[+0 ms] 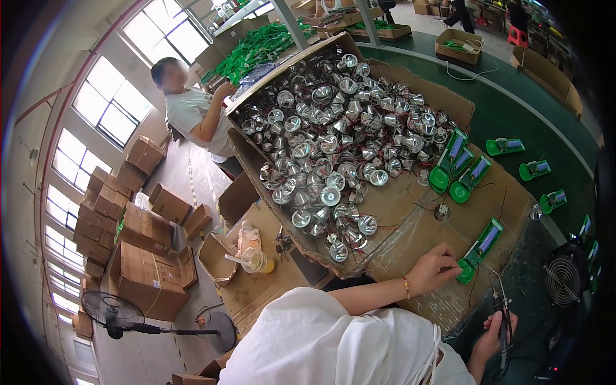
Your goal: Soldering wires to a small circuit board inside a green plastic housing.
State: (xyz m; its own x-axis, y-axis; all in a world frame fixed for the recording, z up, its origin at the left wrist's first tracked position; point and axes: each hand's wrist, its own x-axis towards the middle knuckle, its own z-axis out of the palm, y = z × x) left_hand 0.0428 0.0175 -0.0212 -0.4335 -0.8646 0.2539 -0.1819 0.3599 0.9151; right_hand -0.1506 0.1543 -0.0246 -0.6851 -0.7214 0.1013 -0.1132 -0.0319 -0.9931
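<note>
My left hand [434,269] is closed, with its fingertips at the rounded end of a green plastic housing [486,240] that lies on the cardboard; a circuit board and a purple-blue cell sit in it. In my right hand [491,335], low on the right, a soldering iron [504,308] points up toward that housing. A single silver reflector cup [441,212] rests on the cardboard beyond my left hand. More green housings [470,179] with boards lie together by the reflector pile [333,141].
A large cardboard box [471,106] bears the silver reflectors with red wires. Several housings [504,146] stand along the green bench. A small round fan [563,281] is at right. A drink cup [260,261] stands left. Another person [192,106] works beyond the box.
</note>
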